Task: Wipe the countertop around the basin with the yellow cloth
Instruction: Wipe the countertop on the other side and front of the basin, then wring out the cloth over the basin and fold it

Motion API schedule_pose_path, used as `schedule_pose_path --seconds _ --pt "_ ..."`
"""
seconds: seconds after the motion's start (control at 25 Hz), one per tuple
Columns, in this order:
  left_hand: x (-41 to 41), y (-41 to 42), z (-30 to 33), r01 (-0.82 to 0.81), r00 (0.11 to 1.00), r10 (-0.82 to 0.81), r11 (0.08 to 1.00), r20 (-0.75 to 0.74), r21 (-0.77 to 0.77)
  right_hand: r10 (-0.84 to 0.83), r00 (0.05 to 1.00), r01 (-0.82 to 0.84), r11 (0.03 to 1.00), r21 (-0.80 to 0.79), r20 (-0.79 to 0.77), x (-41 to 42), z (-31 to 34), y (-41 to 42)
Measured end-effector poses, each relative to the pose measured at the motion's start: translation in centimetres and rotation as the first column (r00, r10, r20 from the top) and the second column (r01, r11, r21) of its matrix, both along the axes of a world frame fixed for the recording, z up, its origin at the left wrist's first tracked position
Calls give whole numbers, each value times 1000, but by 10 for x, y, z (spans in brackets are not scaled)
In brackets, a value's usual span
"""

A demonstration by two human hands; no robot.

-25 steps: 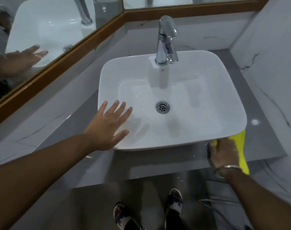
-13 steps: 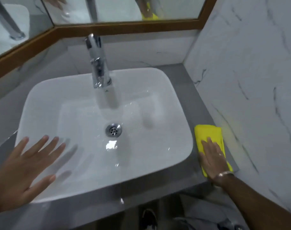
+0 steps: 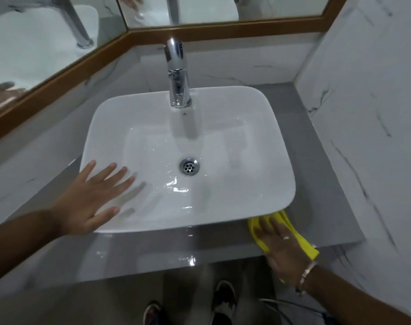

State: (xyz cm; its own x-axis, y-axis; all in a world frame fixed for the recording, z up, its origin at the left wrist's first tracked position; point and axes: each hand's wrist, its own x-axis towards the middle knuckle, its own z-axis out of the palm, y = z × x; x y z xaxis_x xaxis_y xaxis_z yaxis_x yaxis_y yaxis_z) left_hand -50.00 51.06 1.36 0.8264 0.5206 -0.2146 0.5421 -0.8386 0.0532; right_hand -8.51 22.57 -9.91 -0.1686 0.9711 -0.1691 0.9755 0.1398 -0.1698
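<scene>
A white rectangular basin [image 3: 258, 118] stands on the grey countertop [image 3: 153, 249]. The yellow cloth [image 3: 302, 242] lies flat on the counter at the basin's front right corner, partly tucked under its rim. My right hand [image 3: 281, 247] presses down on the cloth, fingers pointing toward the basin, a metal bangle on the wrist. My left hand [image 3: 92, 200] hovers with spread fingers over the basin's front left rim, holding nothing. Water glistens inside the basin and on the front of the counter.
A chrome tap [image 3: 177, 73] rises at the basin's back edge, and a drain [image 3: 189, 167] sits at its middle. A marble wall [image 3: 363, 113] closes the right side. Wood-framed mirrors [image 3: 223, 31] run behind and to the left. My feet show below the counter edge.
My right hand has slid the cloth from the counter strip beside the basin's right side back to the front right corner. The camera view shifted; my left hand stays near the front left rim.
</scene>
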Motion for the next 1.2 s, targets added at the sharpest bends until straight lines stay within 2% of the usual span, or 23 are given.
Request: schedule_pose_path --seconds 0.16,0.2,0.24,0.32,0.4,0.48,0.56,0.6,0.64,0.68,0.72,0.76,0.8,0.84,0.88,0.96,1.04,1.12,1.2 --pt "-8 -2 -2 7 998 -3 998 -66 60 310 951 -310 951 13 0 -36 9 28" --pt "-6 -8 4 -19 999 23 996 -45 90 336 942 -336 942 7 -8 -41 15 31" --pt "-4 -15 6 -37 999 36 989 9 141 291 957 -291 957 -5 -5 -39 17 31" --pt "8 -48 14 -60 981 22 979 191 197 37 996 -29 994 -103 83 -37 24 28" --pt "22 -96 11 69 928 -142 974 344 216 -201 960 247 935 -254 193 -46 12 22" --pt "35 -137 3 235 890 -288 954 354 184 -208 916 319 896 -310 344 -51 18 24" --pt "43 -155 -3 309 892 -340 940 298 146 -256 924 349 870 -348 284 -46 49 30" --pt "45 -159 -4 308 899 -337 941 281 142 -295 943 334 839 -429 156 -43 67 30" --pt "47 -164 -1 285 911 -310 950 272 128 -401 916 328 762 -558 -9 -44 90 29" --pt "50 -170 5 251 923 -273 961 272 112 -525 837 291 668 -685 -156 -47 115 29" --pt "55 -176 13 214 929 -238 970 283 112 -634 714 215 603 -768 -298 -55 143 29" --pt "59 -181 20 186 929 -216 974 299 126 -727 544 101 551 -828 -418 -62 164 31" --pt "65 -185 27 158 929 -199 976 311 151 -783 395 -25 514 -857 -481 -66 186 38" --pt "71 -186 35 122 930 -175 976 324 178 -804 314 -126 492 -861 -506 -69 204 48" --pt "77 -184 43 70 930 -142 974 339 217 -801 304 -193 478 -857 -516 -74 223 62" --pt "86 -169 63 -64 916 -48 962 399 264 -771 350 -246 473 -846 -532 -88 259 96" --pt "93 -146 83 -199 837 12 938 547 285 -690 457 -222 523 -823 -562 -104 281 131" --pt "98 -115 102 -272 725 -58 892 687 362 -606 558 -229 544 -807 -567 -126 293 164" --pt "98 -80 117 -240 681 -201 847 704 474 -555 615 -255 532 -807 -560 -145 299 192"
